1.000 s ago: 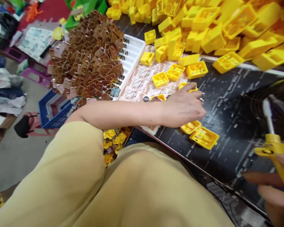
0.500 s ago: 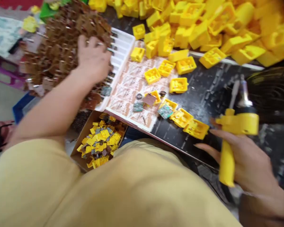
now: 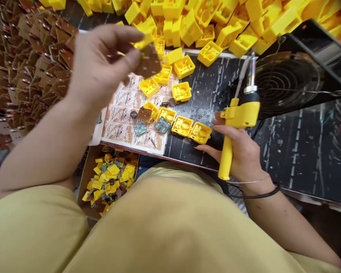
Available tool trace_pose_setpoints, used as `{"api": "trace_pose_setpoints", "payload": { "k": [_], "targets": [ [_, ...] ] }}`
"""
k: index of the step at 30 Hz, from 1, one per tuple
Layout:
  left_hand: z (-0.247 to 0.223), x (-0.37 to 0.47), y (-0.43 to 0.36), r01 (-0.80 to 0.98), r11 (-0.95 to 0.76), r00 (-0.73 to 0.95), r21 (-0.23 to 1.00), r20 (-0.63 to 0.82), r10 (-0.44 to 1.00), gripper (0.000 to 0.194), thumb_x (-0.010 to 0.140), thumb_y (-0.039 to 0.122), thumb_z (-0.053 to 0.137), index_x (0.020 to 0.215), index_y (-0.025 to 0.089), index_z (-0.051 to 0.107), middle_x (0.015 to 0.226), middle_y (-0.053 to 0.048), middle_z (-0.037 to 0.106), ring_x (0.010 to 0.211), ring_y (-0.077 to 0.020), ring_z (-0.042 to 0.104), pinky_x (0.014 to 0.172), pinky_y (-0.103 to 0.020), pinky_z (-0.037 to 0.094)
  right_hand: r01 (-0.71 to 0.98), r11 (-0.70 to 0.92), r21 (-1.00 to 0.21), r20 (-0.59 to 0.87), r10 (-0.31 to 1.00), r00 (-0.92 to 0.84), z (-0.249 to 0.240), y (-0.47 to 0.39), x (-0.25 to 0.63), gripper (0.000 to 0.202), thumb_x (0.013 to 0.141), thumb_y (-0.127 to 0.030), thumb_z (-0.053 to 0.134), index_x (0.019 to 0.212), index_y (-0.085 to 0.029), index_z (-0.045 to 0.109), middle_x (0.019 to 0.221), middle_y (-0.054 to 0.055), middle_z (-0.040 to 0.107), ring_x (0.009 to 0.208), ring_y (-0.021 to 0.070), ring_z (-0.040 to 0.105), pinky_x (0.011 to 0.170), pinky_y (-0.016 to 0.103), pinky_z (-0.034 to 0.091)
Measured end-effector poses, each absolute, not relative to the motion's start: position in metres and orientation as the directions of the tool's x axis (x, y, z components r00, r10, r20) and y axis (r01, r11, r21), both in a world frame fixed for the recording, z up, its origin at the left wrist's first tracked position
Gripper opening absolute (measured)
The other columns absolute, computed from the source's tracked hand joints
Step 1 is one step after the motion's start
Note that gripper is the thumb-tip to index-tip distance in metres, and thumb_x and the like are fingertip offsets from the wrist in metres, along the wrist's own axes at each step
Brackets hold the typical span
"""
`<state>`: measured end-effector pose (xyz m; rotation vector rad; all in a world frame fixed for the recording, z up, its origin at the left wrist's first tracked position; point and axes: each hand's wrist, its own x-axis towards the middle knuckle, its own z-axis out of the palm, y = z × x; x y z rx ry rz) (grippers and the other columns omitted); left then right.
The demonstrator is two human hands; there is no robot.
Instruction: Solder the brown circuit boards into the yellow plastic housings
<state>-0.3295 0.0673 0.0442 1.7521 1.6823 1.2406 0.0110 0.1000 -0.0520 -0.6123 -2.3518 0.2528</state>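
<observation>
Between its thumb and fingers, my left hand (image 3: 98, 64) pinches a brown circuit board (image 3: 149, 62), blurred by motion, above the table. My right hand (image 3: 240, 151) wraps round the handle of a yellow soldering gun (image 3: 241, 113), its metal tip pointing away from me. Left of that hand, a row of open yellow plastic cases (image 3: 200, 132) lies near the table's front edge. A green circuit board (image 3: 163, 125) rests against the row, and a second green board (image 3: 140, 128) lies beside it. Another brown board (image 3: 144, 113) leans on a yellow case.
A big heap of brown boards (image 3: 25, 68) fills the left side. Yellow cases (image 3: 187, 22) are piled along the back. A black fan (image 3: 290, 76) stands at the right. Below the table edge sits a cardboard box (image 3: 86, 170) of yellow and grey parts.
My left hand has come away from the heap of brown boards, moving right with one board in it. My right hand still holds the soldering gun. The whole view has shifted.
</observation>
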Motion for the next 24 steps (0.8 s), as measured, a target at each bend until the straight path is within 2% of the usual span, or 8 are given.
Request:
{"api": "trace_pose_setpoints", "payload": {
  "k": [2, 4, 6, 8, 11, 16, 21, 24],
  "targets": [
    [0.029, -0.3, 0.062, 0.57, -0.26, -0.094, 0.779, 0.376, 0.922, 0.02, 0.095, 0.029, 0.068, 0.113, 0.022, 0.072, 0.104, -0.002, 0.075, 0.086, -0.0123, 0.069, 0.07, -0.033, 0.06, 0.348, 0.862, -0.367, 0.584, 0.505, -0.636, -0.052, 0.1, 0.016, 0.062, 0.077, -0.034, 0.086, 0.127, -0.02, 0.052, 0.117, 0.016, 0.072, 0.105, 0.0284, 0.073, 0.094, 0.043, 0.062],
    [0.011, -0.283, 0.046, 0.683, -0.337, 0.015, 0.648, 0.449, 0.893, 0.014, 0.094, 0.022, 0.061, 0.104, 0.021, 0.072, 0.101, -0.003, 0.076, 0.09, -0.0141, 0.071, 0.077, -0.034, 0.062, 0.341, 0.854, -0.392, 0.585, 0.518, -0.624, -0.05, 0.1, 0.023, 0.061, 0.078, -0.031, 0.086, 0.127, -0.019, 0.053, 0.123, 0.018, 0.07, 0.107, 0.0282, 0.072, 0.093, 0.042, 0.063],
    [-0.002, -0.277, 0.026, 0.791, -0.415, 0.24, 0.45, 0.397, 0.886, 0.018, 0.092, 0.017, 0.055, 0.099, 0.023, 0.071, 0.103, -0.003, 0.077, 0.096, -0.0167, 0.072, 0.086, -0.039, 0.061, 0.339, 0.861, -0.378, 0.597, 0.507, -0.622, -0.047, 0.098, 0.031, 0.058, 0.077, -0.028, 0.086, 0.125, -0.02, 0.055, 0.12, 0.015, 0.072, 0.1, 0.0257, 0.074, 0.086, 0.036, 0.064],
    [-0.006, -0.276, 0.011, 0.848, -0.43, 0.349, 0.31, 0.285, 0.893, 0.021, 0.089, 0.019, 0.054, 0.099, 0.027, 0.07, 0.107, -0.001, 0.077, 0.104, -0.0201, 0.072, 0.097, -0.046, 0.057, 0.34, 0.876, -0.342, 0.618, 0.482, -0.621, -0.042, 0.095, 0.037, 0.053, 0.076, -0.026, 0.087, 0.12, -0.022, 0.059, 0.111, 0.01, 0.075, 0.094, 0.0232, 0.075, 0.077, 0.031, 0.064],
    [0.005, -0.269, 0.009, 0.927, -0.298, 0.247, 0.227, 0.227, 0.942, 0.022, 0.09, 0.027, 0.053, 0.104, 0.031, 0.069, 0.108, -0.001, 0.076, 0.106, -0.0234, 0.069, 0.096, -0.048, 0.052, 0.368, 0.886, -0.281, 0.641, 0.459, -0.615, -0.031, 0.092, 0.041, 0.039, 0.078, -0.019, 0.085, 0.11, -0.023, 0.063, 0.096, 0.002, 0.078, 0.083, 0.0181, 0.076, 0.071, 0.026, 0.061],
    [0.02, -0.24, 0.044, 0.966, -0.252, 0.233, 0.053, 0.233, 0.944, 0.027, 0.095, 0.042, 0.053, 0.093, 0.022, 0.072, 0.097, -0.008, 0.072, 0.1, -0.0301, 0.063, 0.087, -0.051, 0.046, 0.379, 0.899, -0.219, 0.667, 0.421, -0.615, -0.02, 0.09, 0.044, 0.026, 0.081, -0.014, 0.082, 0.097, -0.025, 0.064, 0.081, -0.004, 0.076, 0.063, 0.0113, 0.07, 0.055, 0.021, 0.051],
    [0.012, -0.221, 0.071, 0.961, -0.258, 0.257, -0.099, -0.019, 0.966, 0.021, 0.09, 0.037, 0.058, 0.085, 0.019, 0.067, 0.097, -0.009, 0.068, 0.106, -0.0307, 0.059, 0.092, -0.049, 0.043, 0.392, 0.894, -0.216, 0.7, 0.421, -0.576, -0.017, 0.09, 0.053, 0.026, 0.078, -0.01, 0.082, 0.094, -0.023, 0.067, 0.068, -0.009, 0.07, 0.042, 0.0034, 0.05, 0.048, 0.02, 0.042],
    [0.008, -0.218, 0.075, 0.969, -0.241, 0.233, -0.058, -0.119, 0.965, 0.021, 0.092, 0.028, 0.051, 0.082, 0.018, 0.067, 0.094, -0.008, 0.068, 0.103, -0.0295, 0.059, 0.093, -0.05, 0.041, 0.445, 0.845, -0.297, 0.647, 0.521, -0.556, -0.015, 0.09, 0.056, 0.02, 0.08, -0.012, 0.081, 0.086, -0.024, 0.068, 0.054, -0.012, 0.059, 0.038, 0.0026, 0.04, 0.047, 0.02, 0.038]
  ]
}}
